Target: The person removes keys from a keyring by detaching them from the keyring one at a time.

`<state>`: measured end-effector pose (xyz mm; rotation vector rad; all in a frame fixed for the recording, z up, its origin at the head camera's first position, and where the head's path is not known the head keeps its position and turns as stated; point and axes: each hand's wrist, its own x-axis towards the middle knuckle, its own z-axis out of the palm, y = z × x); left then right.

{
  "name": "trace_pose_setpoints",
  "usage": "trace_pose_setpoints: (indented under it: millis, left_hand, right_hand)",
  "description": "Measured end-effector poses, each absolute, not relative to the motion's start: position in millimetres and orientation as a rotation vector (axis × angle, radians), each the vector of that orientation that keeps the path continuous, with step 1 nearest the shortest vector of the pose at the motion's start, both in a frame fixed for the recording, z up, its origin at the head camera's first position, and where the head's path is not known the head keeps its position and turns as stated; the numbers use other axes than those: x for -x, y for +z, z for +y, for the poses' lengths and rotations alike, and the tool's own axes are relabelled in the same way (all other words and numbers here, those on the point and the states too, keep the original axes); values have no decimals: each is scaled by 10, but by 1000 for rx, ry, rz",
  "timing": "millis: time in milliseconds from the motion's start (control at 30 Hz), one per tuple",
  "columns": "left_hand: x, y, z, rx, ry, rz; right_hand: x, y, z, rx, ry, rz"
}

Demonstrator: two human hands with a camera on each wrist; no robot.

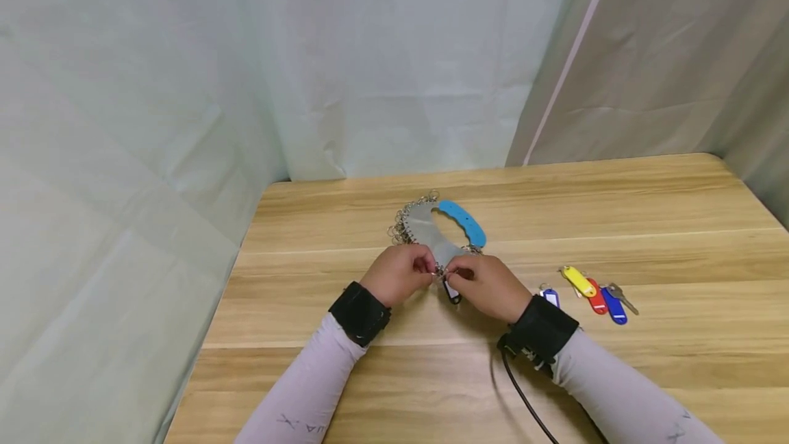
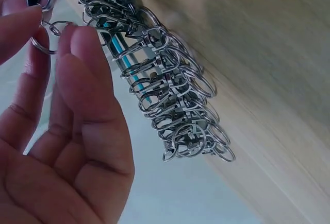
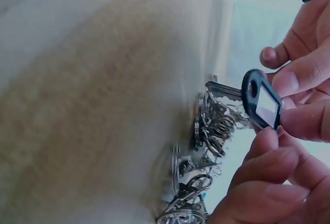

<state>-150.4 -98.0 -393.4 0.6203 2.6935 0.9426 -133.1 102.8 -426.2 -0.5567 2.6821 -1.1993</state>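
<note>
A crescent-shaped metal key holder [image 1: 422, 223] with a blue handle [image 1: 466, 223] lies on the table, many metal rings [image 2: 170, 80] hanging along its curved edge. At its near end my two hands meet fingertip to fingertip. My left hand [image 1: 401, 273] pinches a small metal clasp [image 2: 63, 24] between thumb and finger. With its fingertips my right hand [image 1: 490, 288] pinches a split ring [image 2: 44, 46] linked beside that clasp. A black key tag [image 3: 263, 100] with a white label hangs at the fingers, and a key [image 3: 224, 91] shows behind it.
Right of my right hand lie a yellow tag [image 1: 578, 281], a red tag [image 1: 597, 299], a blue tag [image 1: 614, 307] and a loose-looking key [image 1: 624, 299]. Another blue tag [image 1: 550, 298] is partly behind my wrist. A black cable [image 1: 520, 392] runs from the right wristband. Curtains surround the wooden table [image 1: 296, 238].
</note>
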Motion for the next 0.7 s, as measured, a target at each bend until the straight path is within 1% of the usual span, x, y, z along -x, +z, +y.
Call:
trace_pose_setpoints:
  millis: [167,400,700]
  left_hand:
    - [1512,-3949,-978,-636,937,2695]
    - [1516,-3961,-975,-666,956,2637]
    - [1512,-3959,-971,-670,948,2622]
  right_hand:
    - [1321,-4253,1051,611,-1199,2718]
    - [1302,-4244,1056,567,-1196,2684]
    - [1316,-4220,1099,579,-1204,2683]
